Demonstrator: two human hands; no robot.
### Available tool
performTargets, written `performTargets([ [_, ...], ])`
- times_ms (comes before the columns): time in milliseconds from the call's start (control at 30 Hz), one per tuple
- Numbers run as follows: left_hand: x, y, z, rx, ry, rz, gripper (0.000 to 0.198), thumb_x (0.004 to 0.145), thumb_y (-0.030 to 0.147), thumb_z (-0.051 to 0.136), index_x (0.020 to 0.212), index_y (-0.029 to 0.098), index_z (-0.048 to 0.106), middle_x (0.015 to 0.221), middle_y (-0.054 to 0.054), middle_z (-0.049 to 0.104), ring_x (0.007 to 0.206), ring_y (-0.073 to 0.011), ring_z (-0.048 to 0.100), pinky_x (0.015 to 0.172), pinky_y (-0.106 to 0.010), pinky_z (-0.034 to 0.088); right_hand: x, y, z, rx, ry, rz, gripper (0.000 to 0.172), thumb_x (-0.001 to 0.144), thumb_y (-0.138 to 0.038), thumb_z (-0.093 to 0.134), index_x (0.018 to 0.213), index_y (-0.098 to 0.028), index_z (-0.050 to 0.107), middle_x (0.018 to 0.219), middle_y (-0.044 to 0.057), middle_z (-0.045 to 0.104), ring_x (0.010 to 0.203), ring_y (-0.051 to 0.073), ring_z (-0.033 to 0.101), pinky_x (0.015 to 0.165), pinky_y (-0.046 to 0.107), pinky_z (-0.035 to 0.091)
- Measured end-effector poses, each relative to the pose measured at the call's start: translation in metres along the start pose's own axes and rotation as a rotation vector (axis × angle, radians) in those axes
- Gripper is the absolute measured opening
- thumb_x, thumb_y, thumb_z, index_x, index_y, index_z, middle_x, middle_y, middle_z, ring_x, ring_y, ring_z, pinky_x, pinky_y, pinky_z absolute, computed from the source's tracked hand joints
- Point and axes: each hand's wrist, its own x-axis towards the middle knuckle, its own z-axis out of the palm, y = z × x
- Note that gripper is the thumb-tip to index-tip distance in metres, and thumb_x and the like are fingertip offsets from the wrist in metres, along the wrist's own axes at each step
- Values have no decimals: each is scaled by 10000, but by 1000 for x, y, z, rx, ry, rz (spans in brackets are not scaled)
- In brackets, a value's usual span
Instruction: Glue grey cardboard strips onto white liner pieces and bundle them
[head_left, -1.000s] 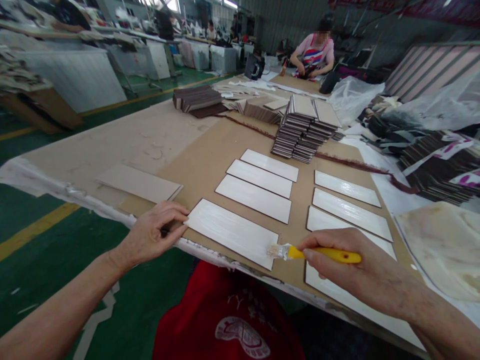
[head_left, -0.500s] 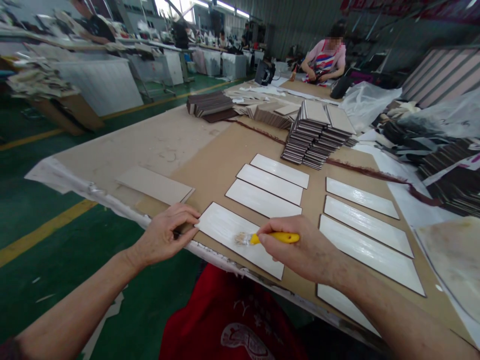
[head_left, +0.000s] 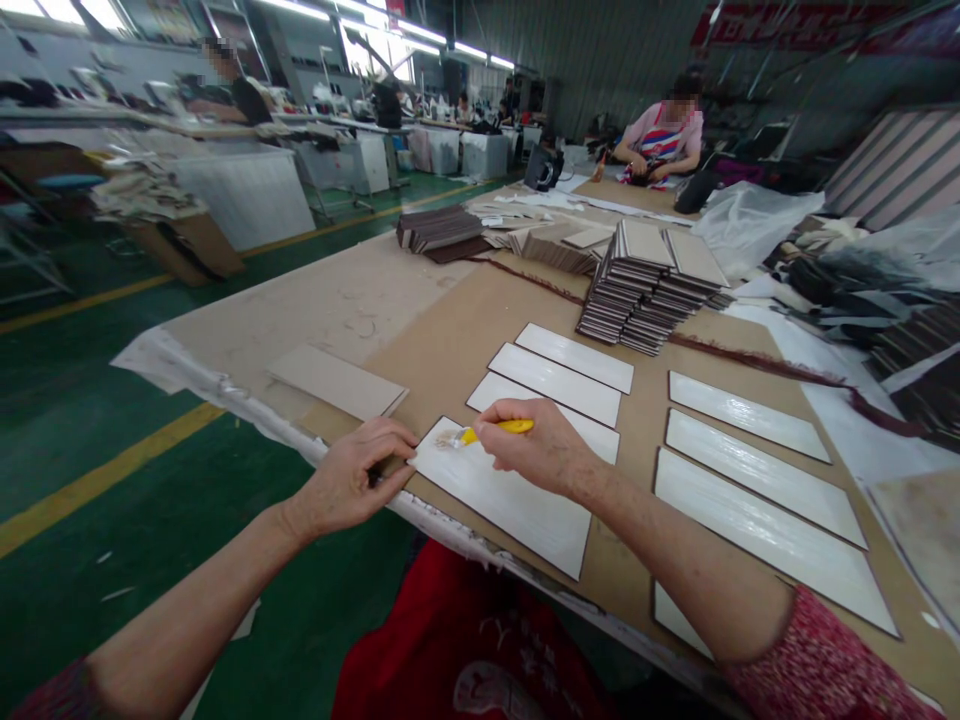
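My right hand (head_left: 529,445) grips a yellow-handled paintbrush (head_left: 501,428), its bristles pressed on the left end of a white-coated rectangular board (head_left: 517,510). The wet coat on this board is streaky. At the board's left corner, by the table edge, my left hand (head_left: 360,475) pinches the board between thumb and fingers. A bare beige board (head_left: 337,380) lies just beyond my left hand. Behind the brushed board is a row of white-coated boards (head_left: 559,385). Another column of glossy coated boards (head_left: 765,480) lies to the right, partly under my right forearm.
Stacks of dark-edged boards (head_left: 652,290) and a dark pile (head_left: 439,230) stand farther back on the table (head_left: 300,300). Clear plastic bags (head_left: 757,225) lie at right. A co-worker (head_left: 664,140) works at the far end. The table's front edge runs close below my hands.
My right hand has swept the brush leftward along the board to its left end. My left hand stays at the corner. The whole view has shifted slightly.
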Motion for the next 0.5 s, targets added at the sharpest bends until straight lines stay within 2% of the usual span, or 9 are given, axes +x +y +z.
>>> performTargets([
  [200,1,2,-1,7,7,1,111,889,174,610,991,215,596,1074,-58,636,1056,-197,580,935,-374,470,-18,-3,-34,-5,-141,159,170,811,-317,578,757,-197,687,638,-12,644,568,137,638,529,222,459],
  [267,1,2,-2,10,3,2,109,892,178,603,993,217,596,1074,-59,642,1052,-201,584,934,-381,472,-20,-5,-40,2,-120,147,179,819,-325,583,774,-193,695,621,-13,635,557,128,619,542,224,466],
  [367,1,2,-1,10,-6,3,108,892,192,603,997,217,598,1077,-66,645,1053,-210,590,932,-388,477,-15,-8,-36,48,-36,98,187,834,-335,583,821,-190,700,598,-17,618,567,117,597,567,217,468],
  [500,-1,-1,1,17,-12,-2,117,891,212,608,1008,215,606,1095,-73,641,1066,-222,593,936,-391,479,-6,-6,-22,120,-72,70,180,832,-327,580,804,-179,679,640,-15,608,582,111,614,549,199,460],
])
